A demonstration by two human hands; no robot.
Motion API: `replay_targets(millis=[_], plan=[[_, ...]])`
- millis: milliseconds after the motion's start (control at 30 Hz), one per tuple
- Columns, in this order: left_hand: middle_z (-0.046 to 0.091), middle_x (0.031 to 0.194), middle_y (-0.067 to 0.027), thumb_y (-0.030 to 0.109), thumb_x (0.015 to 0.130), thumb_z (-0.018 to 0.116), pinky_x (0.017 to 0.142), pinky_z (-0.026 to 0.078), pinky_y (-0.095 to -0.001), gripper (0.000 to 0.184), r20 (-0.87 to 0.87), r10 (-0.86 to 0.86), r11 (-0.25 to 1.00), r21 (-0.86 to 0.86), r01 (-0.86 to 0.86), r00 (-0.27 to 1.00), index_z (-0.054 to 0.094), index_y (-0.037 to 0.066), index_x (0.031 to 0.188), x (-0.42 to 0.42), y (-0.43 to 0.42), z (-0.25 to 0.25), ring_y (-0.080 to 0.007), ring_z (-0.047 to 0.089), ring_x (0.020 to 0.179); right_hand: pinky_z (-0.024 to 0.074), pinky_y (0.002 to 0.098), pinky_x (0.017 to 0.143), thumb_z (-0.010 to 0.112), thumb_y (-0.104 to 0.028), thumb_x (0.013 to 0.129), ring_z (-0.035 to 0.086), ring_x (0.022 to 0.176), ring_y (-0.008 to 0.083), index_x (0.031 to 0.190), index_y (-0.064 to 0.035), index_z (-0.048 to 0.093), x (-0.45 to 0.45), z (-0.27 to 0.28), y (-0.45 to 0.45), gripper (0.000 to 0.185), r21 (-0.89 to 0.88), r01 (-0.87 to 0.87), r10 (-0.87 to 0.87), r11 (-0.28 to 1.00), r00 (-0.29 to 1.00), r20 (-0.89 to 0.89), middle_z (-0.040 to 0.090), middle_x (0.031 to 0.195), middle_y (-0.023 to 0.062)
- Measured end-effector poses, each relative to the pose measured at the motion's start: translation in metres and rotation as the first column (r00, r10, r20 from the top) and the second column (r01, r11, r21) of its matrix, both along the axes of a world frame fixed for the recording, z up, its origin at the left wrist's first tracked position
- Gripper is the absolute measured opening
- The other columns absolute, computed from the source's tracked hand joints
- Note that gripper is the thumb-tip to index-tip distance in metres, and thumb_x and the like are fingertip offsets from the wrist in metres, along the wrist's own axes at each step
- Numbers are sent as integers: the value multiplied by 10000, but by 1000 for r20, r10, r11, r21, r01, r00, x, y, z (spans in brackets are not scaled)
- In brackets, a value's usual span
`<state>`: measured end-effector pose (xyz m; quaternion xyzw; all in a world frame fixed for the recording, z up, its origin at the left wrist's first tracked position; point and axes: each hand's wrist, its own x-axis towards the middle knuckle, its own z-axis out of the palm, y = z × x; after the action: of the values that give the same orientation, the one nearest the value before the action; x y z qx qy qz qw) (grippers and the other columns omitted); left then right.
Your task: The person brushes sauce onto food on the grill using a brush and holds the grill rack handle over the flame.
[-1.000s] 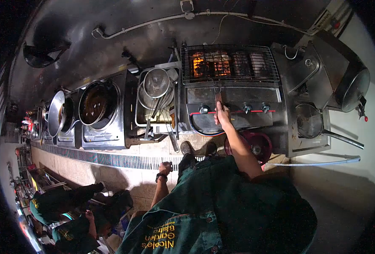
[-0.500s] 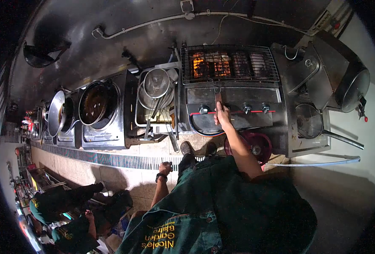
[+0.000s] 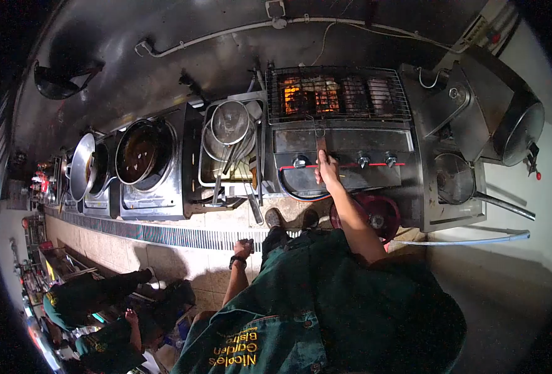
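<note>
Two bare hands in the head view. Right hand wrapped around the brown handle of a wire basket, fingers closed on it. Basket flat over the grill, with orange flames under its left part and charred pieces behind its wires, partly hidden. Left hand low, near the floor drain, fingers bent; impossible to tell how tightly, or whether around anything. Right forearm across the red round object below the grill, covering part of it. Just left of the grill, strainers in a tray; farther left, a dark wok and a tilted, shiny pan. On the right, a long-handled skimmer and a pale hose. Lower left, well apart, two people in green.
</note>
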<state>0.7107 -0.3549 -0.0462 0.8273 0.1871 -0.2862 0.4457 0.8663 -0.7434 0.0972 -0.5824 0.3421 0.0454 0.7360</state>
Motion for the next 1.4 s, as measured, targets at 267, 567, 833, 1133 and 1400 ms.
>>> replay_targets(millis=[267,567,833,1133,1400], plan=[[529,492,-60,237,759,573,433,429,-288,290,-56,129,981,-140,-136,990,557,8,581,-2,-8,16,-146,536,436,332,270,292,448,-505,824,391,317,125,820,-46,432,0,1,0,459,-10,-5,5,1000,1000,-8,427,472,33],[551,506,-69,267,775,563,462,437,-294,296,-96,88,994,-63,-95,991,591,11,628,1,-11,17,-151,544,453,311,274,265,432,-504,830,374,291,133,767,-92,408,1,-2,1,418,-5,5,-5,1000,1000,-2,391,443,18],[576,532,-79,296,773,554,482,440,-290,297,-128,55,998,-11,-57,990,613,19,682,0,-13,20,-148,551,471,317,274,271,425,-521,826,375,295,131,777,-87,416,0,-4,1,437,-28,-8,9,1000,1000,9,395,450,18],[579,551,-57,306,759,565,453,431,-273,296,-112,118,984,-123,-132,987,603,25,673,-2,-15,31,-127,544,463,313,267,285,446,-545,806,364,306,122,786,-84,414,-1,-4,1,462,-5,-9,9,1000,1000,-2,390,459,16],[582,551,-79,312,773,564,455,450,-296,307,-97,82,997,8,-82,992,612,26,673,0,-14,27,-145,558,457,308,268,280,446,-512,821,366,303,126,779,-85,410,0,-6,0,430,-4,2,-2,1000,1000,14,392,456,23]])
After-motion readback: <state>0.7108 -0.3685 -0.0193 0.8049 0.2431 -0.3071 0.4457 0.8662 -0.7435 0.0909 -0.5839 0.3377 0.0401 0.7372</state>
